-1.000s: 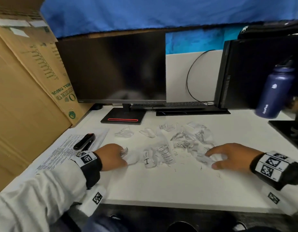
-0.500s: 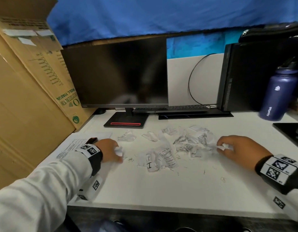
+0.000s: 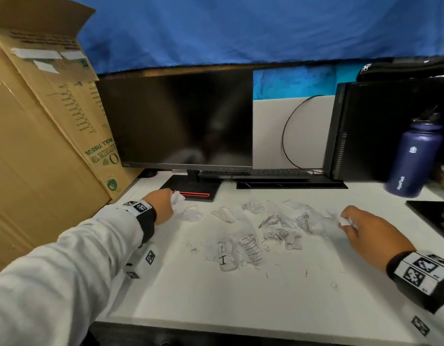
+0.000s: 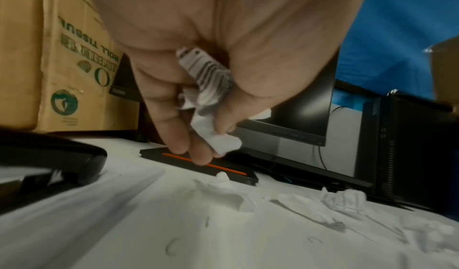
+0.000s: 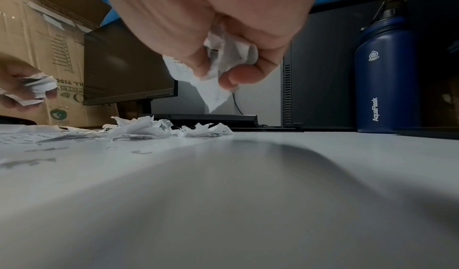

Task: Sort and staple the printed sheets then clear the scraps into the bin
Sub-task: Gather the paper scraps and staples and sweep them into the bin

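Torn printed paper scraps [image 3: 270, 228] lie scattered across the middle of the white desk [image 3: 216, 295]. My left hand [image 3: 163, 206] is at the far left of the pile, near the monitor base, its fingers curled round crumpled scraps [image 4: 211, 88]. My right hand [image 3: 365, 233] hovers at the right end of the pile and pinches a wad of white scraps [image 5: 223, 63]. A black stapler [image 4: 49, 161] lies on printed sheets just left of my left hand; in the head view my left arm hides it.
A dark monitor [image 3: 186, 121] with a red-striped base [image 3: 196, 193] stands behind the scraps. A large cardboard box [image 3: 41, 146] leans at the left. A black computer tower [image 3: 380, 131] and a navy water bottle [image 3: 413, 158] stand at the right. Tiny paper bits and staples [image 3: 265, 270] dot the desk.
Both hands have picked up scraps and moved away from me. The left went toward the monitor base, the right to the pile's right end. The head view tilted up.
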Demonstrator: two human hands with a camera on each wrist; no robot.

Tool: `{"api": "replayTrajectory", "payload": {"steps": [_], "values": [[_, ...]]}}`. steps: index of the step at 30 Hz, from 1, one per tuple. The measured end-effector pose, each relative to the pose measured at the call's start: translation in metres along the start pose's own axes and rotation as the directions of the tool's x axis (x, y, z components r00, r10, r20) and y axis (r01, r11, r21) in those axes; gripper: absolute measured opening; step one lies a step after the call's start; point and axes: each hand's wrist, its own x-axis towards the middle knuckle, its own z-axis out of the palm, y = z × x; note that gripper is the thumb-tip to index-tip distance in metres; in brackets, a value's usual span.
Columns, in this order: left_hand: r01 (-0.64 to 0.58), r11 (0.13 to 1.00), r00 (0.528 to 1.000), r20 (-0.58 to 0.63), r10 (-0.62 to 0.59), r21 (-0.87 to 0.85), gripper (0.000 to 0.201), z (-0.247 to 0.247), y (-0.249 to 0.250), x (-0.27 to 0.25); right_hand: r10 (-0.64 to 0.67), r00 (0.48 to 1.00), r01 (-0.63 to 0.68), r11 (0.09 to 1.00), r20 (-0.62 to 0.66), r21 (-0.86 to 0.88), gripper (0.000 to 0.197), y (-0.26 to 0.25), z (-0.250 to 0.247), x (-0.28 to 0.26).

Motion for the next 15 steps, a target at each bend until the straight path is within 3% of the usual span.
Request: {"api": "replayTrajectory", "payload": {"steps": [4, 7, 8, 10, 13, 15], "values": [[-0.029, 0.999, 0.997, 0.073, 0.026, 0.043, 0.043, -0.002, 0.010, 0.022, 0.050, 0.999, -0.049, 0.998, 0.017, -0.032, 0.011, -0.002, -0.002, 0.000], [-0.111, 0.984, 0.977, 0.199, 0.082, 0.142, 0.071, 0.007, 0.018, 0.031, 0.063, 0.998, -0.062, 0.997, 0.026, -0.045, 0.008, -0.001, -0.001, 0.000], [-0.157, 0.961, 0.963, 0.251, 0.097, 0.227, 0.069, 0.011, 0.021, 0.032, 0.064, 0.997, -0.062, 0.997, 0.031, -0.046, 0.008, -0.001, 0.000, 0.000], [-0.238, 0.895, 0.945, 0.302, 0.125, 0.376, 0.046, 0.021, 0.027, 0.038, 0.066, 0.997, -0.065, 0.997, 0.039, -0.045, 0.011, 0.000, 0.000, 0.000], [-0.265, 0.880, 0.944, 0.290, 0.155, 0.393, 0.018, 0.024, 0.039, 0.037, 0.069, 0.996, -0.067, 0.997, 0.050, -0.040, 0.013, -0.001, -0.002, -0.001], [-0.248, 0.896, 0.963, 0.193, 0.187, 0.368, 0.028, 0.020, 0.040, 0.036, 0.066, 0.996, -0.064, 0.997, 0.055, -0.044, 0.010, -0.003, -0.003, -0.002]]}}
